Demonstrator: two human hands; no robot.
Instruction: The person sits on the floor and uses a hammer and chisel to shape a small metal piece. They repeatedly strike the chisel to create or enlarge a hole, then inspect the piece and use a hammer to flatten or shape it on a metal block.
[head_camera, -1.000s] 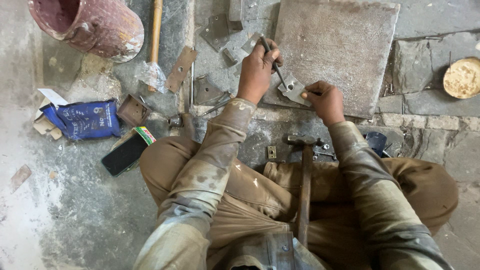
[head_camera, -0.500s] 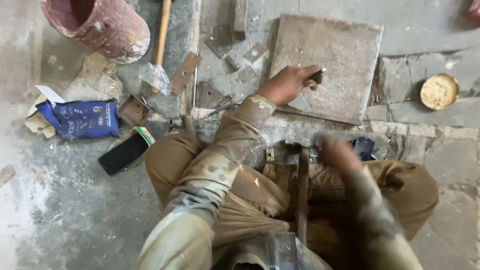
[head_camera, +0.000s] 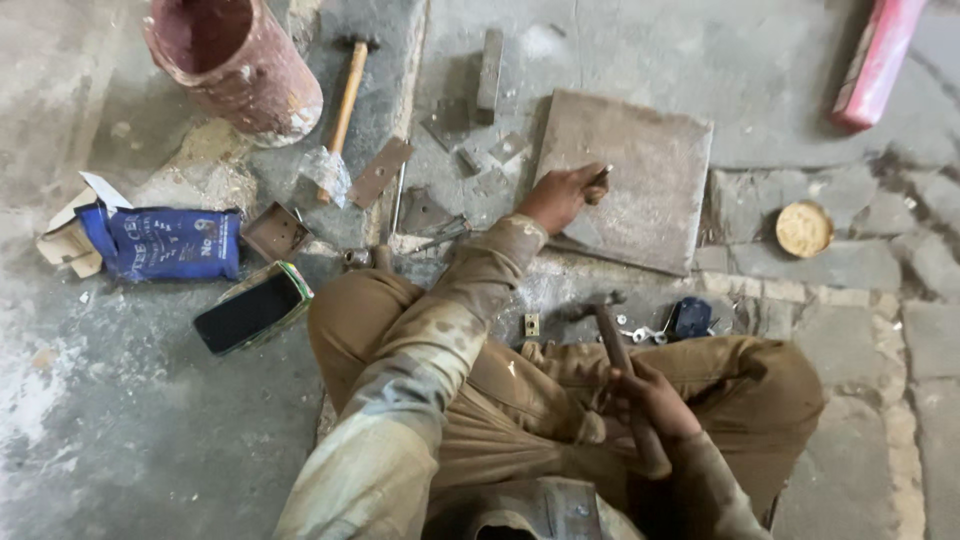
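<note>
Nearest, my right hand (head_camera: 650, 398) gripped the hammer (head_camera: 622, 372) by its handle, head resting low by my knee. Farther, my left hand (head_camera: 565, 196) pinched a small punch-like tool (head_camera: 598, 178) against the stone slab (head_camera: 650, 170); no blow struck yet. Beyond lay scrap plates (head_camera: 380, 172).

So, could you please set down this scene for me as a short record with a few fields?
Setting: person seated on a rough stone floor
Left hand: rests on a square metal plate, gripping a small thin tool; its kind is unclear
Right hand: grips the handle of a hammer at the lap
Nearby left: second hammer, red bucket, blue packet, phone
Nearby right: round tin
</note>
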